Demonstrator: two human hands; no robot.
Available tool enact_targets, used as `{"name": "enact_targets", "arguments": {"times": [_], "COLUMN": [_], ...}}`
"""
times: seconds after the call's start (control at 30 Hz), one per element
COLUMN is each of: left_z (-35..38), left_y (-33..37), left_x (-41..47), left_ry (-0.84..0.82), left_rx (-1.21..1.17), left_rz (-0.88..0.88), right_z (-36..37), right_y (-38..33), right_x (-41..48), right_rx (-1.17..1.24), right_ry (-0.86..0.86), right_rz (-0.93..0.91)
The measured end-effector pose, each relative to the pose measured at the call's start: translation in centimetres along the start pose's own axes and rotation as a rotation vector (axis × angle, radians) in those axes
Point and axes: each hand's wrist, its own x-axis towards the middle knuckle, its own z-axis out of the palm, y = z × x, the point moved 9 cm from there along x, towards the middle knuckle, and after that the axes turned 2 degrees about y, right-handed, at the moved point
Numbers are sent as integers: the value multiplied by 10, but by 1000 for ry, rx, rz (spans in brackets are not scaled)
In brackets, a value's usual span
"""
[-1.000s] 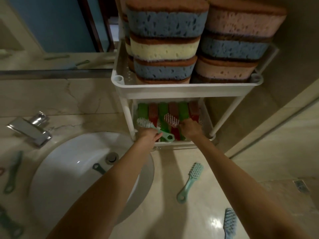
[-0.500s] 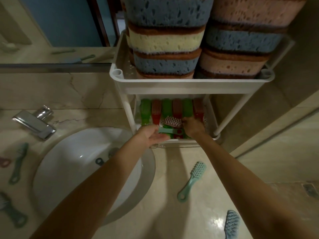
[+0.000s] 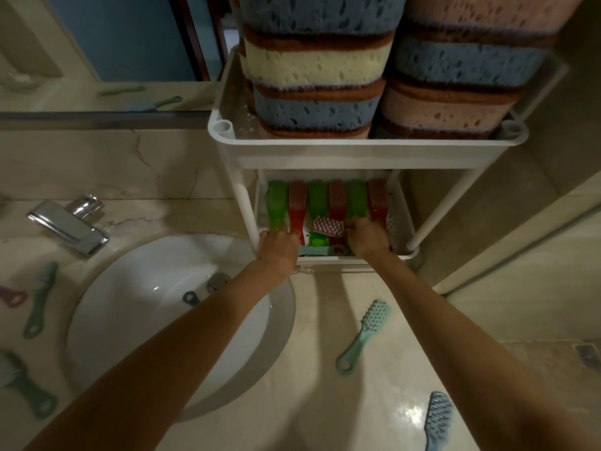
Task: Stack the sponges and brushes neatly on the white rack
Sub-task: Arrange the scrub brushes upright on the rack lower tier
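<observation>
While loose brushes (image 3: 39, 301) are lying along the left edge of the counter (image 3: 318, 402), beside the tap (image 3: 70, 222) and the sink (image 3: 130, 320), both arms are reaching straight forward into the lower shelf of the white rack (image 3: 367, 154). Sponges (image 3: 317, 65) are sitting in two tidy stacks on the top shelf, so the brushes look like the part not yet finished.

The left hand (image 3: 278, 245) is resting palm down at the shelf's front left corner, knuckles toward the camera. It is covering the head end of a mint brush (image 3: 320, 251) whose handle is running along the front edge. Its fingers are tucked out of sight, so I cannot tell whether it is gripping or only pressing (probably steadying the brush crosswise).

Behind it, a row of green and red brushes (image 3: 317, 200) is lying side by side, handles toward the front. The right hand (image 3: 367, 237) is pinching the right end of a pink brush (image 3: 328, 226), bristles showing. It is holding the brush over that row, likely lining it up as a second layer.

Right of the sink, a teal brush (image 3: 364, 333) is lying on the counter, and a blue brush (image 3: 437, 421) is lying near the front edge.
</observation>
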Motion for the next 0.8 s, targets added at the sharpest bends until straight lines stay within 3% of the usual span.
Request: {"name": "enact_targets", "arguments": {"times": [0.2,0.4,0.8], "left_z": [1,-16,-11], "left_y": [0,-17,-23], "left_x": [-13,-22,-42], "left_ry": [-66,105,206], "left_rx": [-97,-343,-508], "left_rz": [6,-76,36], "right_z": [13,26,44], "right_y": [-23,-49,-86], "right_x": [3,8,7], "right_rx": [74,101,228], "right_ry": [-16,-42,-72], "right_rz": [-42,-109,-266]}}
